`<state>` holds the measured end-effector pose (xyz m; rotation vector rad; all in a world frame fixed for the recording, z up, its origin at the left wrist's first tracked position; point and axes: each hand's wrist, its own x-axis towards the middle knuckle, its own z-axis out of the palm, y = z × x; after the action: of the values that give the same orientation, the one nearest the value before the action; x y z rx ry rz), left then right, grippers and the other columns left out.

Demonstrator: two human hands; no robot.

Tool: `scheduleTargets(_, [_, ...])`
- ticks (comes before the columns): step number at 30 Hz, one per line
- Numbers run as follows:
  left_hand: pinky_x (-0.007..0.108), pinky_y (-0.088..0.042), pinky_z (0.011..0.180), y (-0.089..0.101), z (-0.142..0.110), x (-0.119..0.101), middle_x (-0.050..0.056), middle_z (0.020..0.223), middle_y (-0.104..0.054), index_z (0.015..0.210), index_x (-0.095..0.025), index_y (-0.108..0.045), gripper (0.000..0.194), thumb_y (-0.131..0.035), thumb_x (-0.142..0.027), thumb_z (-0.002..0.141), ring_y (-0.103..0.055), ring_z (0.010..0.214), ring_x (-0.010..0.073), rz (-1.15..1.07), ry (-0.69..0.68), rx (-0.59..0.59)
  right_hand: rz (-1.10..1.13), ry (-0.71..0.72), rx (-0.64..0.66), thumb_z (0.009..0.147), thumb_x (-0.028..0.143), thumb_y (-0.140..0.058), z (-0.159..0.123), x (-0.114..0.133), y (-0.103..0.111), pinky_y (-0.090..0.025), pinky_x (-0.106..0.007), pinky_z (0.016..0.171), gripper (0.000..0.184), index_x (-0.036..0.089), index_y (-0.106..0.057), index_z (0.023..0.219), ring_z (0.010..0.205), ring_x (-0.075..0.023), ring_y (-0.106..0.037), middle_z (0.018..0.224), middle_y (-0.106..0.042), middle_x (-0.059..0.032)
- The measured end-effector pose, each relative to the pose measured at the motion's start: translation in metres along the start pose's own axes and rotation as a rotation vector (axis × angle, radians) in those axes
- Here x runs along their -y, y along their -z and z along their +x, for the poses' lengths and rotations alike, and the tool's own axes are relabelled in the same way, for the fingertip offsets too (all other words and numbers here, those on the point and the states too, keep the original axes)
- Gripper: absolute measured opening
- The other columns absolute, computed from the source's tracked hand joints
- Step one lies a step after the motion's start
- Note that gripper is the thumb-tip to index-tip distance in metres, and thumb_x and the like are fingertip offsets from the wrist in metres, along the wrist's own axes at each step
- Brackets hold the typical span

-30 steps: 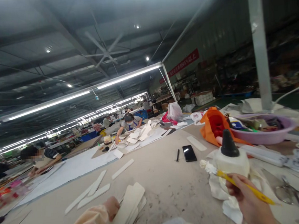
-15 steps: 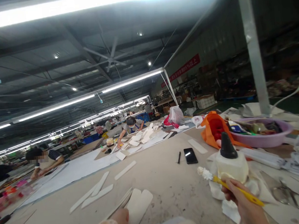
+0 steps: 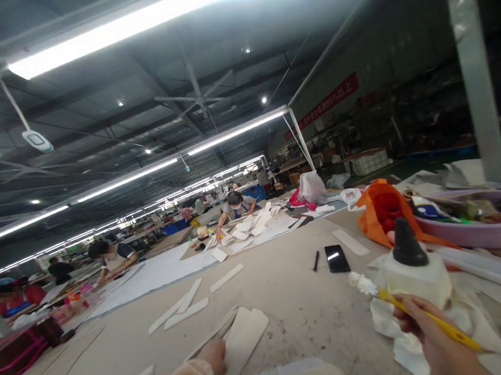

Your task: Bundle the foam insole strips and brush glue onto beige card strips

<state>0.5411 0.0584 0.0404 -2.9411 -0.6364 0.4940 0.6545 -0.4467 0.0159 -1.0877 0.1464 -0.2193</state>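
Observation:
My right hand [image 3: 436,343] at the lower right is closed on a yellow-handled brush [image 3: 410,309] whose white, glue-caked bristles point up and left. Just behind it stands a white glue bottle with a black cone cap [image 3: 410,259] on crumpled white cloth. My left hand [image 3: 212,357], in a peach sleeve, rests at the bottom centre on a stack of long, rounded beige pieces [image 3: 240,338]. Its fingers are mostly hidden by the sleeve and the pieces.
A black phone [image 3: 336,258] and a pen [image 3: 316,260] lie mid-table. Loose beige strips [image 3: 186,306] lie to the left. An orange bag [image 3: 382,212] and a purple basin [image 3: 475,230] stand at the right beside a metal post [image 3: 475,71]. Other people work at far tables.
The view has swung left and tilted, shifting everything rightward. My left hand slid back toward me along the beige stack. My right hand keeps the brush near the bottle.

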Motion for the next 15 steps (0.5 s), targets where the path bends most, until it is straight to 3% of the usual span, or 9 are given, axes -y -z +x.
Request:
scheduleTargets(8, [0.042,-0.044,0.088,0.003,-0.022,-0.007,0.010,0.101,-0.065,0.087,-0.020,-0.062,0.023,-0.054,-0.013,0.067,-0.060,0.106,0.0305,0.007,0.046,-0.071,0.026,0.025,0.012,0.065,0.053,-0.075,-0.008,0.008,-0.009,-0.051,-0.022,0.051,0.047,0.018,-0.067,0.094,0.064,-0.0155,-0.058,0.075,-0.066,-0.0037])
scheduleTargets(12, [0.038,-0.045,0.088,0.005,-0.027,-0.002,0.008,0.103,-0.066,0.097,-0.015,-0.062,0.023,-0.060,-0.016,0.074,-0.061,0.102,0.0222,-0.010,0.063,-0.073,0.042,0.042,0.046,0.069,0.055,-0.072,-0.014,0.013,-0.019,-0.050,-0.020,0.053,0.045,0.018,-0.066,0.094,0.064,-0.0133,-0.056,0.074,-0.065,-0.0021])
scheduleTargets(15, [0.033,-0.047,0.082,0.008,-0.031,0.002,0.005,0.096,-0.068,0.091,-0.016,-0.065,0.017,-0.062,-0.017,0.074,-0.063,0.093,0.0183,-0.025,0.065,-0.054,0.025,0.053,0.088,0.070,0.055,-0.071,-0.018,0.010,-0.032,-0.050,-0.020,0.056,0.044,0.018,-0.066,0.094,0.061,-0.0120,-0.056,0.072,-0.065,-0.0018])
